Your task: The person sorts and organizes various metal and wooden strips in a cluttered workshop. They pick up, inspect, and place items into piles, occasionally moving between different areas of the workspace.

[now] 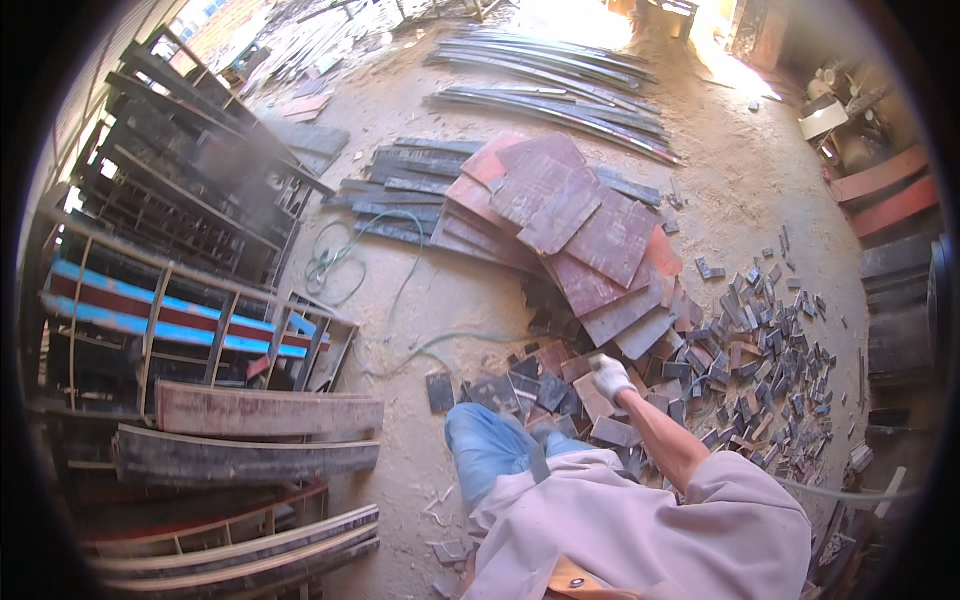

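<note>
The right forearm (663, 432), bare below a loose sleeve (745, 495), stretches forward and slants leftward. The right hand (611, 378), in a whitish glove (606, 370), leads at its end; its fingers seem curled, though they are too small to be sure.

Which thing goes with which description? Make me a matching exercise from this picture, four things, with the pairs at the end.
Things:
1. Right hand
2. Thin cord
3. Large flat panels
4. Small blocks

Descriptions:
A. Mostly reddish-brown, overlapping in a heap
B. Scattered loosely, mostly dark, toward the right of the picture
C. White-gloved, at the end of a bare forearm
D. Greenish, lying in loose loops

Pairs: 1-C, 2-D, 3-A, 4-B
</note>
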Available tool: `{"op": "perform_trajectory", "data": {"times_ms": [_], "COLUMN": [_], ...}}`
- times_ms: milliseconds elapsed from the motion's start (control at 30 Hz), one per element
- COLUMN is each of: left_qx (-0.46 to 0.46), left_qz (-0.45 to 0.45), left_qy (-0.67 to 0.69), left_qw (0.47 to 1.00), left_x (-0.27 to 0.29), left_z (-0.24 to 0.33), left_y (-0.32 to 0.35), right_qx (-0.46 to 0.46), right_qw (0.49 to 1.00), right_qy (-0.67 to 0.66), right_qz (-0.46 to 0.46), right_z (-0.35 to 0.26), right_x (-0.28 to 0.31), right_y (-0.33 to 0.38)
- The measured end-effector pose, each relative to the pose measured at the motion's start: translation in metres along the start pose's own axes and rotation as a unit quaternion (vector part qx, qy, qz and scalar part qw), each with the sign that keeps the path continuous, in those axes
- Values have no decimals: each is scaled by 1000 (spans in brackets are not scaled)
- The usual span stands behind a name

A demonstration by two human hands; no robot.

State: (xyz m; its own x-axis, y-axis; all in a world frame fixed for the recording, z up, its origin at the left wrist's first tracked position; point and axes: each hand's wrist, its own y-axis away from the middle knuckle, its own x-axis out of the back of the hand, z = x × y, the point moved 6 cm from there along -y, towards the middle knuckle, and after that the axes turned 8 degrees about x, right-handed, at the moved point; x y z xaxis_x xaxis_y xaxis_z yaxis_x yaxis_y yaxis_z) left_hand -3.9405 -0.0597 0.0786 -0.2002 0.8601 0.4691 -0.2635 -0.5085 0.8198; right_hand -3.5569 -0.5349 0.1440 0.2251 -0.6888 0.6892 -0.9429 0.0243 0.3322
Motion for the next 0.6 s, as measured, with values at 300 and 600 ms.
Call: {"op": "perform_trajectory", "data": {"times_ms": [300,600], "left_qx": [-34,-505], "left_qz": [3,226], "left_qy": [85,230], "left_qw": [996,801], "left_x": [-3,204], "left_z": [333,1011], "left_y": [-159,-156], "right_qx": [56,-22], "right_qw": [992,820], "right_qy": [-100,391], "right_qz": [47,-417], "right_z": [-190,-83], "right_x": [0,-89], "right_y": [-303,-328]}}
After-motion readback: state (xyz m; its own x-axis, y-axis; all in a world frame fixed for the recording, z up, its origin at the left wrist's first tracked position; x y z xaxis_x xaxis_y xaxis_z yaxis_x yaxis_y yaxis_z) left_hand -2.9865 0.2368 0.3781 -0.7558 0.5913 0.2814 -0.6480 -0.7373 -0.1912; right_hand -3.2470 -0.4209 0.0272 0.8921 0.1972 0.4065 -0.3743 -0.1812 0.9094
